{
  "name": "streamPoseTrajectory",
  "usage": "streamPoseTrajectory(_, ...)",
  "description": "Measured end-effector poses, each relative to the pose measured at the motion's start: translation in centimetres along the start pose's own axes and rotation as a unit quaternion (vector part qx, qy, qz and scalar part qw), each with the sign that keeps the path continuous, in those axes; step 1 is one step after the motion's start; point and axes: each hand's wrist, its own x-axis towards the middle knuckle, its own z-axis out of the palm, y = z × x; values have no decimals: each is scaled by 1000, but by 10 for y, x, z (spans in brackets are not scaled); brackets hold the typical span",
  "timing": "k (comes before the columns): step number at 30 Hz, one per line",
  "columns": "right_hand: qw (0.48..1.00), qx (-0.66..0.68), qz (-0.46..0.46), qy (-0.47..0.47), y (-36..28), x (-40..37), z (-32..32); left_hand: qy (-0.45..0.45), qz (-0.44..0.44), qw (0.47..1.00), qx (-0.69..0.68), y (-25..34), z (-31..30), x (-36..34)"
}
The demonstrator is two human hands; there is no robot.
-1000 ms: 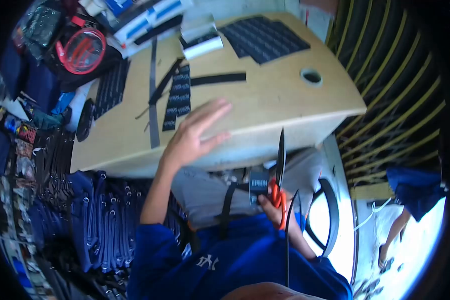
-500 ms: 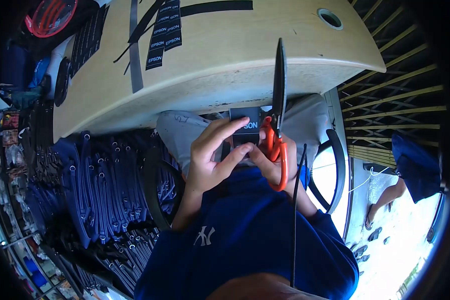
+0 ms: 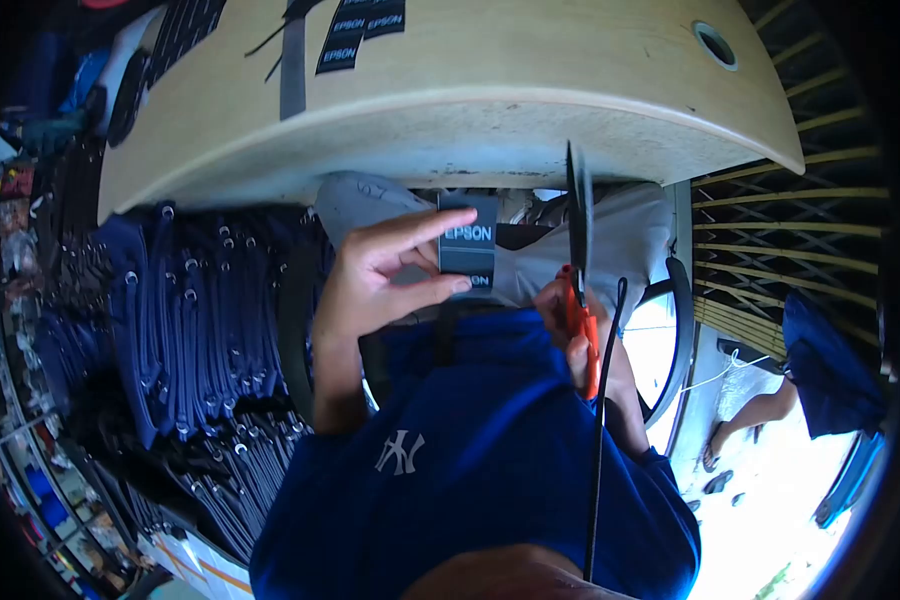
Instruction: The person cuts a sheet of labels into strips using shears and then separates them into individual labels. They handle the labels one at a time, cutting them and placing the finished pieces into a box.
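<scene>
My left hand (image 3: 370,275) pinches a black woven label strip (image 3: 467,258) with white EPSON lettering between thumb and fingers. The strip hangs upright over my lap, the lettering facing me. To its right, my right hand (image 3: 553,303) is closed around the orange handles of a pair of scissors (image 3: 580,215). Their dark blades point up toward the table edge and stand apart from the label. The handles hide part of my right fingers. More EPSON labels (image 3: 340,52) lie on the table at the upper left.
The curved wooden table (image 3: 530,75) spans the front, with a round cable hole (image 3: 715,45) at right. Bundles of navy straps (image 3: 190,320) with metal rings hang at left. A folding metal gate (image 3: 770,210) stands at right. Another person's leg (image 3: 755,415) shows beyond it.
My hands have moved apart. The right hand has let go of the label and shifted right and down with the scissors; the left hand still holds the label, now further left. The view has shifted.
</scene>
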Motion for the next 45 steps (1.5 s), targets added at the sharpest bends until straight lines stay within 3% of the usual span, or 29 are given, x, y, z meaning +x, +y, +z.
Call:
streamPoseTrajectory(5, 995, -69, 37, -65, 12, -22, -17, -34, -9, 999, 35, -6, -13, -1)
streamPoseTrajectory(8, 972, -76, 50, -217, 11, -22, -34, -84, -21, 995, 46, 0, -18, 2)
streamPoseTrajectory(14, 956, -68, 70, -278, 3, -17, -39, -171, -51, 984, 4, -5, -15, 6)
streamPoseTrajectory(26, 943, -74, 56, -320, 1, -7, -38, -290, -76, 954, 1, -1, -16, 12)
streamPoseTrajectory(45, 954, -55, 56, -290, 5, -10, -30, -305, -89, 948, -33, -6, -14, 14)
